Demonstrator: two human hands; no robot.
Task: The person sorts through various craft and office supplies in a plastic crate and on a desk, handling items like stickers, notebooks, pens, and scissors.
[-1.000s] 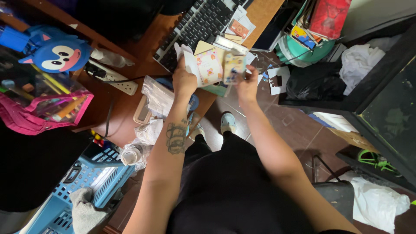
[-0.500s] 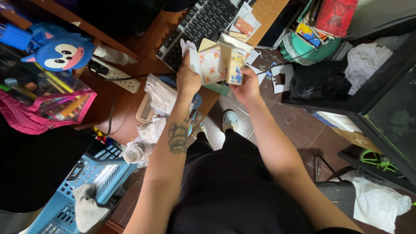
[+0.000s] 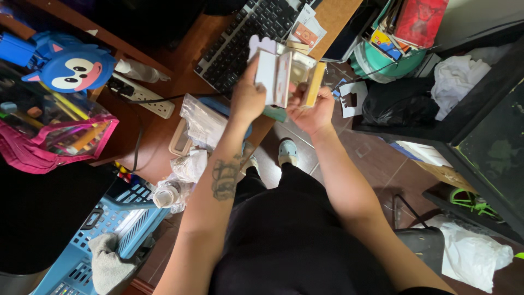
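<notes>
Both my hands hold a small cardboard model box with white and tan panels, raised over the edge of a wooden desk. My left hand grips its white left side with the thumb up along the panel. My right hand supports the tan right side and underside from below. A black keyboard lies on the desk just behind the box.
On the desk sit a white power strip, clear plastic bags, a blue plush toy and a pink clear pouch. A blue basket stands on the floor at left. A dark glass tank is on the right.
The box has been turned from facing me flat to nearly edge-on, and both hands have shifted slightly with it.
</notes>
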